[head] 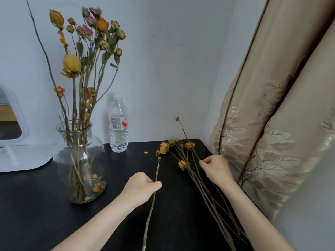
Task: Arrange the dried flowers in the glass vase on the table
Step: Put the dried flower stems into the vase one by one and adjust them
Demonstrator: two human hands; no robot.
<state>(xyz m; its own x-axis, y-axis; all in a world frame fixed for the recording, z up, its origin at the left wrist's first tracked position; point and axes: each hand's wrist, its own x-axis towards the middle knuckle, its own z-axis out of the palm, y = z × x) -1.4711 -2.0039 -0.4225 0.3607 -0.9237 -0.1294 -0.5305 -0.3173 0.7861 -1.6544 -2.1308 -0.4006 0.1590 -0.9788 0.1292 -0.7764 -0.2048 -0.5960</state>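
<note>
A round glass vase stands at the left of the black table, holding several tall dried roses in yellow and pink. My left hand pinches a single long dried stem at mid-length; its small bud points away from me. To the right lies a loose bundle of dried yellow flowers with long stems running toward me. My right hand is over that bundle, fingers curled and pinching one thin stem that rises to a small bud near the wall.
A clear plastic water bottle stands behind the vase against the white wall. A beige patterned curtain hangs close at the table's right edge. A white mirror frame sits at far left. A fallen petal lies on the table.
</note>
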